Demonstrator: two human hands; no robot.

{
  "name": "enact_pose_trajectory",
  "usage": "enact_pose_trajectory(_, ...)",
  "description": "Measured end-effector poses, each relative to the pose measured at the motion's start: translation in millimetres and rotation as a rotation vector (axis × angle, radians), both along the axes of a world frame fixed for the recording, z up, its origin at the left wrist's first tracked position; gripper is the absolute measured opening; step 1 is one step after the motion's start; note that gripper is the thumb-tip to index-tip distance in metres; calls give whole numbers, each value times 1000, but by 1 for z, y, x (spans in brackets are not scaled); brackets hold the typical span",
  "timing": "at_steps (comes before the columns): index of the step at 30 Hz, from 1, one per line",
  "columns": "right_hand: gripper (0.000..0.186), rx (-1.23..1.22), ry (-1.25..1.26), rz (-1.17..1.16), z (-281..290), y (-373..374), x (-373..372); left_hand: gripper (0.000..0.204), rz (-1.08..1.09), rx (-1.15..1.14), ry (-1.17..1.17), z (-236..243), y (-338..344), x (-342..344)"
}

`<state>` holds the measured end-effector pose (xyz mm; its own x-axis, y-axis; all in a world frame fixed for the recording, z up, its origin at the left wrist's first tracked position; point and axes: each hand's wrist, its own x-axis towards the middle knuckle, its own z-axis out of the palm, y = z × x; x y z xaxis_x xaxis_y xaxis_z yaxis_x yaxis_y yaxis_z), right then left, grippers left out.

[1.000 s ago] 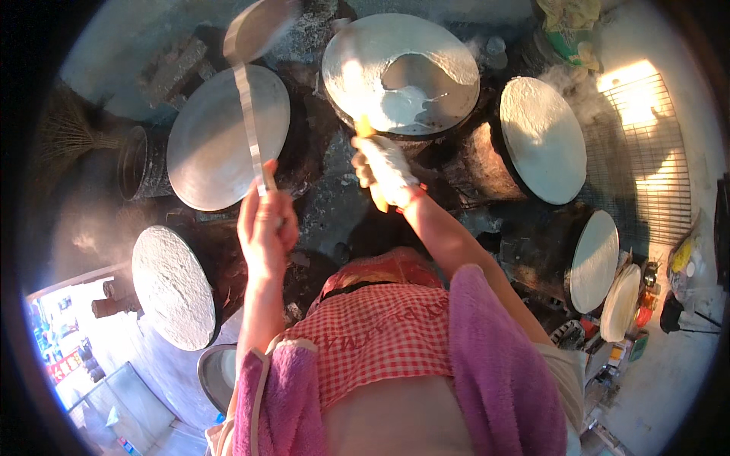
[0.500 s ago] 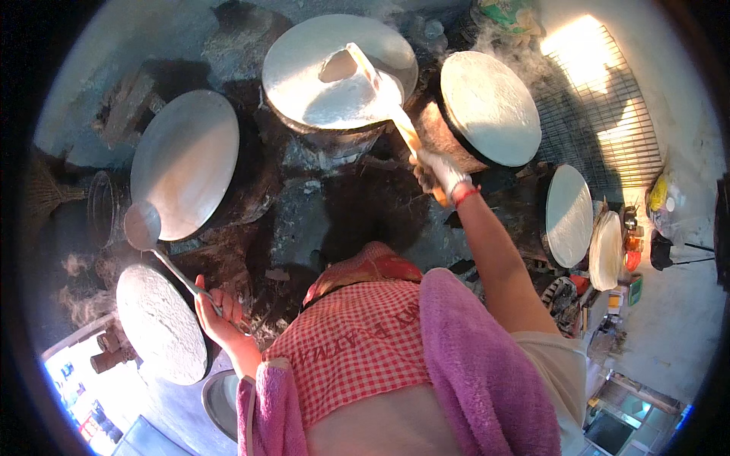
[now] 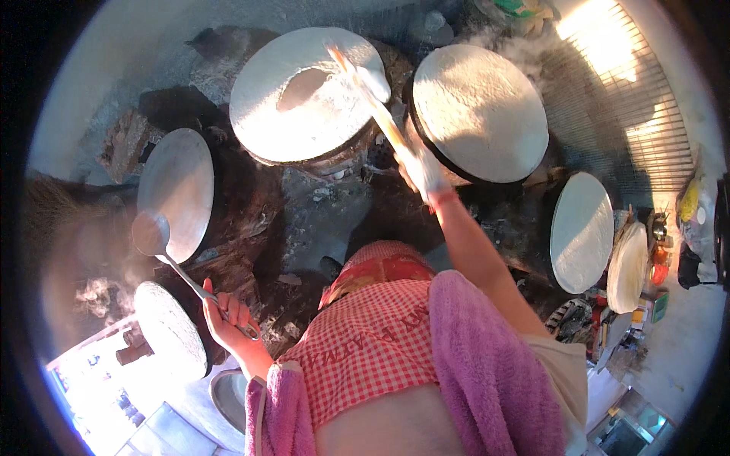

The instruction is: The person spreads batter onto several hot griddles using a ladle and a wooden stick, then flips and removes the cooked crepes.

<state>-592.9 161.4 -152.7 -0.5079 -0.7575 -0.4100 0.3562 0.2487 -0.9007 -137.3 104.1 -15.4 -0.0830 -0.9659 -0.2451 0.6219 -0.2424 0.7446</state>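
My right hand [image 3: 420,173] is closed around the handle of a wooden spreader [image 3: 389,128]. Its blade reaches over the round griddle [image 3: 262,106] at the far middle. White batter coats that griddle around a darker oval patch left of the blade. My left hand [image 3: 228,319] grips a metal ladle [image 3: 184,273] by its handle. The ladle's round bowl hangs at the near edge of the left griddle [image 3: 182,186], which looks smooth and greyish. Whether the bowl touches it I cannot tell.
White-coated griddles stand at far right [image 3: 483,114], right [image 3: 582,232] and near left [image 3: 167,327]. Steam rises around them. Thin pale round sheets [image 3: 630,266] lie beyond the right griddle. A metal basin [image 3: 228,395] sits by my left elbow. A wire rack [image 3: 639,106] leans at the right.
My right hand has drawn the spreader slightly left, and the darker patch in the batter has shifted and lengthened. My left hand still holds the ladle. The whole view has turned a little.
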Motion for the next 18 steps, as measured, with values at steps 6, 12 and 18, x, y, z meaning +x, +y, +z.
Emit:
enact_pose_trajectory(6, 48, -24, -13, 117, 60, -50, -15, 39, -47, -10, -57, 4, -1, -9)
enact_pose_trajectory(12, 36, 27, -42, -131, 32, -19, 44, 39, 12, -51, -320, 2, -19, 5)
enact_pose_trajectory(18, 28, 5, -25, -67, 56, -79, 74, 35, 6, 35, -289, -20, -51, 30)
